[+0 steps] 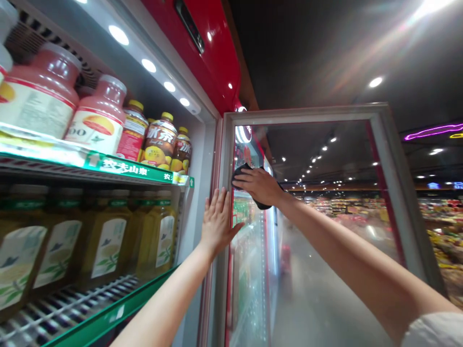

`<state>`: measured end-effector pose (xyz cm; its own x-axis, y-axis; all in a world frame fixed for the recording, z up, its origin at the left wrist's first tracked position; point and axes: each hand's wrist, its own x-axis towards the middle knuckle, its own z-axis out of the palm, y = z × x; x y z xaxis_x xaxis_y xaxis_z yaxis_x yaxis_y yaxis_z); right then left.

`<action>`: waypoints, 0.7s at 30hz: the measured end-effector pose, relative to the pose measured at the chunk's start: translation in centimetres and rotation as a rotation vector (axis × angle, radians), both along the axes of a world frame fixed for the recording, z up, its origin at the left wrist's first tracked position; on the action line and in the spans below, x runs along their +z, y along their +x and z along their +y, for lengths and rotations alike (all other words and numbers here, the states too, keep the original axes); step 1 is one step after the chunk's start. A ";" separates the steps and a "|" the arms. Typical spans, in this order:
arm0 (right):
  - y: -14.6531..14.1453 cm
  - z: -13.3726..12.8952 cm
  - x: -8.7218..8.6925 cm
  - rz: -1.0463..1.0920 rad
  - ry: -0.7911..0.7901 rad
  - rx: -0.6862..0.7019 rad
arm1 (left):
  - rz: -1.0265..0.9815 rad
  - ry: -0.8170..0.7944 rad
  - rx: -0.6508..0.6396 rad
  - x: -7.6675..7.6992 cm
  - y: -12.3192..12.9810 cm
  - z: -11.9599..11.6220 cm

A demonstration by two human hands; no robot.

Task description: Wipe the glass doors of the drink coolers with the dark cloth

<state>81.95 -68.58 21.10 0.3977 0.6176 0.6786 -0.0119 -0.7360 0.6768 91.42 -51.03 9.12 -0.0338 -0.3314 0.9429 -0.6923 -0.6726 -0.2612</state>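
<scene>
Left grip: your left hand (216, 221) is wide, fingers extended, laid against the cabinet-side edge of the door frame (307, 116).
Right grip: your right hand (265, 185) holds the dark cloth (262, 203) pressed to the glass pane (318, 274).
Cloth position: at 2 o'clock from your left hand, beneath your right fingers.
Upper shelf (152, 174): yellow-capped bottles (157, 142) stand at your left hand's 11 o'clock.
Lower shelf (141, 293): white-labelled bottles (108, 243) stand at its 9 o'clock.

The upper shelf (137, 169) carries pink bottles (99, 118) with yellow-capped bottles (159, 142) to their right, while the lower shelf (85, 313) holds a row of yellowish bottles (110, 246).
</scene>
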 end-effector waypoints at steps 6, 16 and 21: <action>1.0 0.8 -1.9 -0.153 0.207 -0.027 | 0.055 0.002 -0.013 -1.0 -0.5 -0.1; -0.4 -1.7 -5.5 -0.094 0.160 -0.003 | 0.054 0.035 -0.042 -1.8 -1.1 0.0; -0.8 -1.7 -8.1 -0.244 0.383 -0.109 | 0.031 0.051 -0.043 -1.7 -1.3 0.1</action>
